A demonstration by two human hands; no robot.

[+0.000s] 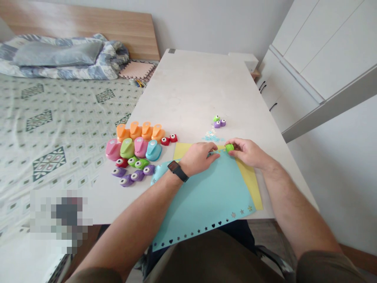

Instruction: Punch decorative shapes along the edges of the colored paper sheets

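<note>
Slanting crosswise — blue sheet [203,196], punched edge [202,230] nearest.

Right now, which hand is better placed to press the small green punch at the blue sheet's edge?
Probably the right hand: its fingers already hold the green punch at the blue sheet's far edge. The left hand is on the sheet nearby.

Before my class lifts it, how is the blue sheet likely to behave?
The blue sheet likely bends but holds some shape: its near edge juts past the table without folding sharply. It seems light, as it looks thin. It may tear most easily along that near edge, where a row of punched holes runs.
</note>
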